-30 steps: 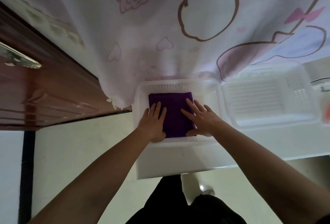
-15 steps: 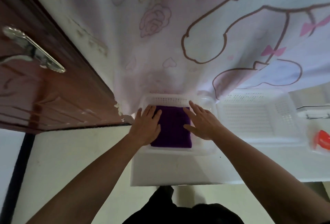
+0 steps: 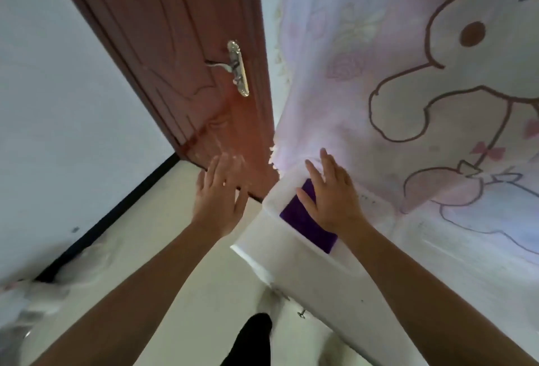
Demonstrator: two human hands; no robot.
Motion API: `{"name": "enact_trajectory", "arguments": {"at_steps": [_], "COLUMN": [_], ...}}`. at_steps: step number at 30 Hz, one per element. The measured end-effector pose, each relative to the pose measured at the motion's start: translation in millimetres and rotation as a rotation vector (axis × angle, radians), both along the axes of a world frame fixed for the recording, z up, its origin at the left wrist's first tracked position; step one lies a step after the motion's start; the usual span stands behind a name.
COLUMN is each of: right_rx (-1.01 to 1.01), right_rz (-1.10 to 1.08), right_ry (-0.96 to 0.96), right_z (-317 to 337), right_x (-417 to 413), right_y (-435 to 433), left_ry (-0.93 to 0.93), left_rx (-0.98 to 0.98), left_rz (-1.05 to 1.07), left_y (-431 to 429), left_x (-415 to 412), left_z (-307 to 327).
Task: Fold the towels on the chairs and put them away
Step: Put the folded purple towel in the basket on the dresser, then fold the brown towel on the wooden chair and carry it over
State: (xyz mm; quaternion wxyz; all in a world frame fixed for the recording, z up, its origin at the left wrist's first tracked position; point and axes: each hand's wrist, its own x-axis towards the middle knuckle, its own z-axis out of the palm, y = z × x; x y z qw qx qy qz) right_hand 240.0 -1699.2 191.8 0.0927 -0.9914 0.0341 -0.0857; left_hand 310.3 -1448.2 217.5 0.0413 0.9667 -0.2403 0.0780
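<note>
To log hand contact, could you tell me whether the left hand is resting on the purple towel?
No, the left hand is spread open before the door, clear of the purple towel.

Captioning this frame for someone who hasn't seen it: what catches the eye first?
The folded purple towel in the white basket, centre right, half covered by the open right hand. Behind it hangs a pale pink curtain with a cartoon print; the brown door with its metal handle stands at upper centre.
</note>
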Motion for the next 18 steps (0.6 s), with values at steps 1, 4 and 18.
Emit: {"name": "enact_trajectory", "arguments": {"at_steps": [1,4,18], "right_rx": [0.005,0.06,0.06], "right_rz": [0.08,0.217,0.972], "right_ry": [-0.033,-0.097,-0.272], "right_z": [5.1,25.8,125.0], "right_x": [1.4,8.9,-141.0], "right_y": [17.2,70.9,502.1], "left_ry": [-0.02,-0.068,-0.335], "left_rx": [-0.023,-0.059,-0.044], "left_rz": [0.094,0.325,1.108], "left_y": [20.9,77.0,422.8], "left_x": [-20.7,-73.5,-407.0], "left_z": [10.6,39.9,113.4]}}
